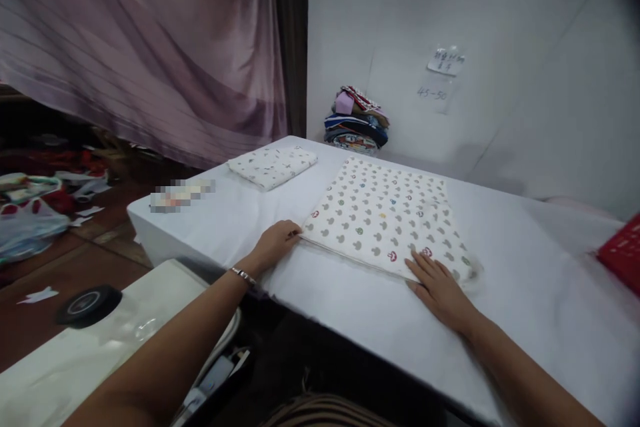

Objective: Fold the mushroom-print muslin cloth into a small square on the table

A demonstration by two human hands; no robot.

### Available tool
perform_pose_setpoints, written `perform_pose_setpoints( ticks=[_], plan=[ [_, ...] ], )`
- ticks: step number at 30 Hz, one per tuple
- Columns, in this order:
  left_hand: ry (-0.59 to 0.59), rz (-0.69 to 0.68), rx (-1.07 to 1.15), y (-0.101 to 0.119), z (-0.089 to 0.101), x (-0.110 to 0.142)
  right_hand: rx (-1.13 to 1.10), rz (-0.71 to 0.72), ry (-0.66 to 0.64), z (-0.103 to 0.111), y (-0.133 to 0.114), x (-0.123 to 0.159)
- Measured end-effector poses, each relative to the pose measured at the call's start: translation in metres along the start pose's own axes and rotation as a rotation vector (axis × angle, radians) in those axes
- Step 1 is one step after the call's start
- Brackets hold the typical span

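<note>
On the white table (520, 267), around the middle of its top, lay a mushroom-print cloth (370, 213), which was spread flat and square, with its front side close to the near edge of the table. The mushrooms were mostly grey, but some of them were red, green, blue or yellow.

The left hand (275, 245) was over the near edge of the table, at the left front corner of this cloth. Its fingers were bent closely together, and they pinched the corner (the thumb was mostly hidden, so I cannot describe it). A silvery bracelet (243, 275) was around the wrist. The right hand (437, 287) was further to the right along the same table edge. It was opened, with the fingers stretched and resting on the cloth near its front border, and it did not grip anything that I could see.

Farther to the left on the table there was a folded cloth (273, 167) with small, sparse figures. At the left end of the table lay an object (180, 197) that was covered by blurred squares. At the far edge of the table a pile of fabrics (356, 119) rose against the wall (whether it stood on the table or behind it, I cannot tell). To the left, beyond the table, hung a pinkish curtain (200, 47).
</note>
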State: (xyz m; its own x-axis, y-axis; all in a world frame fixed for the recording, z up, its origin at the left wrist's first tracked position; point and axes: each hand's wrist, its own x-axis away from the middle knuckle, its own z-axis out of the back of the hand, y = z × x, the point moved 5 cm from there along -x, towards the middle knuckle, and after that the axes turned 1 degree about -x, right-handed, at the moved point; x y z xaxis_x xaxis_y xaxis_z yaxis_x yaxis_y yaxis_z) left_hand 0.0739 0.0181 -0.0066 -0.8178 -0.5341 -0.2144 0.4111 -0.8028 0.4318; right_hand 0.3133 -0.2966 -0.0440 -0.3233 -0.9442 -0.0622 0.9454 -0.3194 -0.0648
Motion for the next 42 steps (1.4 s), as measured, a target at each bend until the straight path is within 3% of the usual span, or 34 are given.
perform_pose_setpoints(
  ticks=[5, 9, 12, 16, 21, 33, 42],
  plan=[
    [0.001, -0.099, 0.023, 0.009, 0.001, 0.001, -0.081, 0.008, 0.006, 0.016, -0.010, -0.005],
    [0.058, -0.290, -0.007, 0.044, -0.008, 0.003, -0.170, 0.125, 0.155, 0.029, -0.037, -0.025],
    [-0.018, -0.450, -0.037, 0.076, -0.023, 0.000, -0.257, 0.225, 0.223, 0.033, -0.063, -0.045],
    [-0.095, -0.512, -0.037, 0.097, -0.037, -0.010, -0.302, 0.236, 0.215, 0.034, -0.085, -0.063],
    [-0.132, -0.541, 0.049, 0.098, -0.046, -0.016, -0.272, 0.218, 0.222, 0.030, -0.089, -0.065],
    [-0.077, -0.529, 0.125, 0.091, -0.052, -0.015, -0.155, 0.274, 0.364, 0.022, -0.092, -0.058],
    [-0.049, -0.580, 0.096, 0.094, -0.048, -0.010, -0.207, 0.308, 0.333, 0.022, -0.094, -0.056]
  ],
)
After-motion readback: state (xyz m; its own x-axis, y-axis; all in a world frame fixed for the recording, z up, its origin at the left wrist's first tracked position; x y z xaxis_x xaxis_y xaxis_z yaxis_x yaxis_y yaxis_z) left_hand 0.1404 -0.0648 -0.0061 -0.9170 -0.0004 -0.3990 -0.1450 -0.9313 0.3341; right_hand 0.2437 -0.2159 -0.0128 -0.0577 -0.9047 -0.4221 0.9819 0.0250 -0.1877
